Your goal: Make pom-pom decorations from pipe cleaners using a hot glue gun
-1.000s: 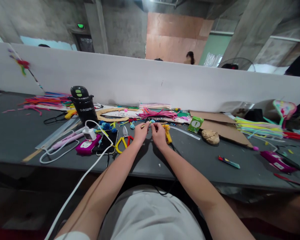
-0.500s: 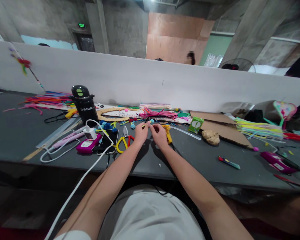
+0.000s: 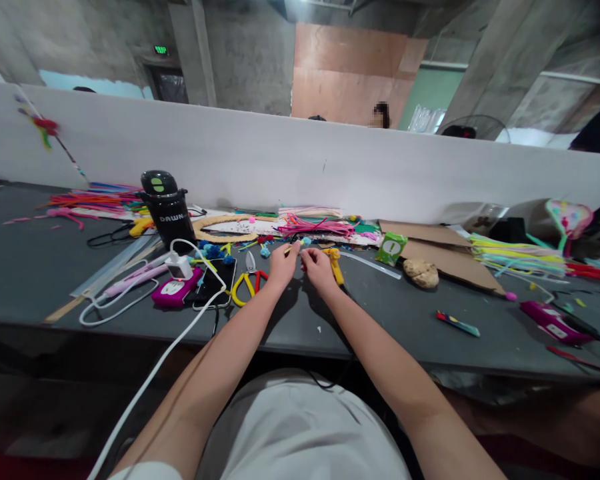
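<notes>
My left hand [image 3: 283, 264] is closed in a pinch above the table's middle. A small light-blue fuzzy piece [image 3: 306, 241] shows just past its fingertips and seems held there, though the fingers hide its lower part. Close on the right, my right hand [image 3: 318, 268] also has its fingers pinched together; what lies between them is too small to name. A yellow glue gun [image 3: 336, 268] lies beside the right hand. Pliers with yellow and red handles [image 3: 250, 283] rest left of my left hand, near a blue fuzzy flower [image 3: 265, 251].
Left are a black bottle [image 3: 165, 210], a phone [image 3: 215, 287], a purple power strip [image 3: 176, 291] and a white cable [image 3: 155, 363]. Pipe cleaners [image 3: 315, 225] lie along the white partition [image 3: 260, 160]. Right are a green box [image 3: 391, 249], a tan lump [image 3: 421, 273], cardboard [image 3: 450, 267] and a cutter [image 3: 457, 323].
My hands stay nearly in place, with the right fingertips shifting slightly apart from the left. The light-blue piece has moved a little up and right. The rest lies as before.
</notes>
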Tool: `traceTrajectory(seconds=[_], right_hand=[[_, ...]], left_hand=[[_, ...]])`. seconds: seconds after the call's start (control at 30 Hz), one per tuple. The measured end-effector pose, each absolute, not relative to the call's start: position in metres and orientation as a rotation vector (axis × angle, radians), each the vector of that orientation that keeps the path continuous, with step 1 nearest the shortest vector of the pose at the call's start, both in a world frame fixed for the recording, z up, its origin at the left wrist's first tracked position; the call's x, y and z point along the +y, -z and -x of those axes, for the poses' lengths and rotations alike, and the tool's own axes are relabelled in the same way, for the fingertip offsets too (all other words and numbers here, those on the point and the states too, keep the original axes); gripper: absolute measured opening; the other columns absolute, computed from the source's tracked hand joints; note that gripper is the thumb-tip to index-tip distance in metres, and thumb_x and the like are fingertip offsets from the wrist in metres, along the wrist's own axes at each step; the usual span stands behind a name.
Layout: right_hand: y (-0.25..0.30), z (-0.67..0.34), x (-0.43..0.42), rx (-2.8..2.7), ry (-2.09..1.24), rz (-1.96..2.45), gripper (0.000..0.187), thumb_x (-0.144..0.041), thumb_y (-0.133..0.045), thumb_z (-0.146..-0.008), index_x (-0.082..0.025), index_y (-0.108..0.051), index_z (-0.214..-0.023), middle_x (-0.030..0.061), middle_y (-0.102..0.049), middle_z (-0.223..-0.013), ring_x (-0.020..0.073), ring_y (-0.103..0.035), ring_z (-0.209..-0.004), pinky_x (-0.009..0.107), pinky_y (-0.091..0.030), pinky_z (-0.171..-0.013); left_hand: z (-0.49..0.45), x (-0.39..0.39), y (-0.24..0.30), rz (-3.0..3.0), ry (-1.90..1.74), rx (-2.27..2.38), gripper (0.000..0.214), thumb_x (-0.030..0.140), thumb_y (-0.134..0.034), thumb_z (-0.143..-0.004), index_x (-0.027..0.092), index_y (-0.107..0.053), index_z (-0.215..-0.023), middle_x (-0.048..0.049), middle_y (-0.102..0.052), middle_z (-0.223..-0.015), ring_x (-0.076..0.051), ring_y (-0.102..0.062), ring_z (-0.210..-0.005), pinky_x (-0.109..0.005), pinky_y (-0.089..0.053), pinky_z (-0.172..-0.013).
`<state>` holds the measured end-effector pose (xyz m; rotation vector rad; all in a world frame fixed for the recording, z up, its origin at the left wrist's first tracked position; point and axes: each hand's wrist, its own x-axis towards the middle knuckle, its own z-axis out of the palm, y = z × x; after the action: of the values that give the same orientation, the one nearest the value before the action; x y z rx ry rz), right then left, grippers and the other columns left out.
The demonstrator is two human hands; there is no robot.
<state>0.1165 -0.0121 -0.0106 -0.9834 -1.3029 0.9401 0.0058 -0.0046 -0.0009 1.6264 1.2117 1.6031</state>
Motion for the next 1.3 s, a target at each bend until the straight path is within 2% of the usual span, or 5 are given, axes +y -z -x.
traceTrajectory(seconds=[0.23, 0.4, 0.57, 0.9, 1.3], right_hand=[[0.009, -0.118, -0.013, -1.301, -1.016, 0.959, 0.036, -0.055, -0.062, -0.073, -0.019, -0.056, -0.079, -0.003, -0.053, -0.062, 0.0112, -0.05, -0.051, 0.024, -0.04, -0.049], [0.004, -0.125, -0.015, -1.296, -0.873, 0.962, 0.033, -0.052, -0.061, -0.076, -0.019, -0.058, -0.08, -0.0021, -0.054, -0.064, 0.0117, -0.049, -0.053, 0.025, -0.042, -0.051], [-0.002, -0.133, -0.018, -1.267, -0.673, 0.956, 0.03, -0.049, -0.058, -0.081, -0.019, -0.058, -0.083, -0.0001, -0.056, -0.069, 0.012, -0.05, -0.055, 0.026, -0.044, -0.054], [-0.004, -0.133, -0.02, -1.327, -0.589, 0.995, 0.033, -0.052, -0.055, -0.083, -0.019, -0.058, -0.084, 0.0007, -0.058, -0.07, 0.0132, -0.05, -0.057, 0.027, -0.044, -0.057], [-0.002, -0.134, -0.022, -1.361, -0.499, 1.014, 0.029, -0.047, -0.055, -0.085, -0.018, -0.06, -0.085, 0.0035, -0.062, -0.076, 0.0152, -0.054, -0.066, 0.028, -0.045, -0.065]], left_hand=[[-0.007, 0.0, 0.006, -1.503, -1.591, 1.089, 0.047, 0.056, -0.057, -0.082, 0.017, -0.048, -0.058, 0.0041, -0.039, -0.05, -0.009, -0.033, -0.049, -0.023, -0.025, -0.048], [-0.005, 0.001, 0.003, -1.286, -1.594, 1.035, 0.043, 0.056, -0.059, -0.08, 0.017, -0.055, -0.062, 0.0044, -0.039, -0.046, -0.008, -0.035, -0.043, -0.022, -0.024, -0.044], [-0.004, 0.0, 0.0, -1.257, -1.6, 1.003, 0.042, 0.053, -0.062, -0.078, 0.017, -0.055, -0.059, 0.0052, -0.036, -0.043, -0.007, -0.032, -0.04, -0.022, -0.022, -0.042], [-0.004, -0.008, -0.007, -1.459, -1.611, 1.09, 0.04, 0.049, -0.061, -0.08, 0.016, -0.056, -0.057, 0.0041, -0.039, -0.044, -0.008, -0.033, -0.043, -0.024, -0.022, -0.045], [-0.005, -0.014, -0.01, -1.701, -1.601, 1.176, 0.041, 0.047, -0.055, -0.084, 0.015, -0.062, -0.06, 0.0001, -0.054, -0.055, -0.012, -0.046, -0.055, -0.024, -0.032, -0.054]])
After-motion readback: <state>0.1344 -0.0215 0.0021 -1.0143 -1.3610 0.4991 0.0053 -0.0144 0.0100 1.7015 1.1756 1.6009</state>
